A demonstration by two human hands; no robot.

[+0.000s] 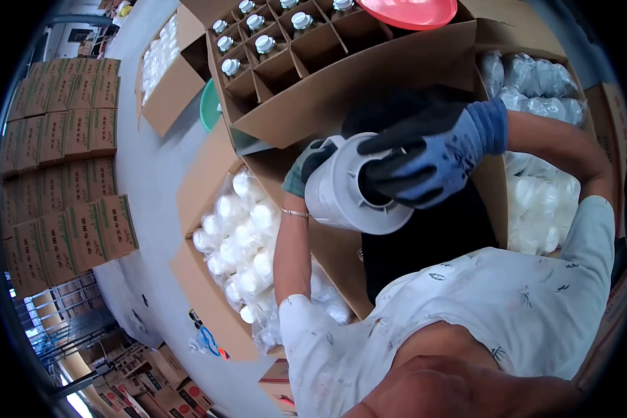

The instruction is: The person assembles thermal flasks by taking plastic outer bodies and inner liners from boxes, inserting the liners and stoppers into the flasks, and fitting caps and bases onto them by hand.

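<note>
Aslant, grey cylinder (pixel 344 192) faces camera

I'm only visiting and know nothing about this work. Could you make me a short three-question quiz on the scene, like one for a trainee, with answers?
1. Multiple choice: what does the person's left grip hold?
A) a red plastic dish
B) a grey container
C) a brown carton

2. True or false: the bottles in the divided carton have black caps.

3. Short answer: on which of the person's wrists does a bracelet show?

Key:
1. B
2. False; the caps are white.
3. The left.
</note>
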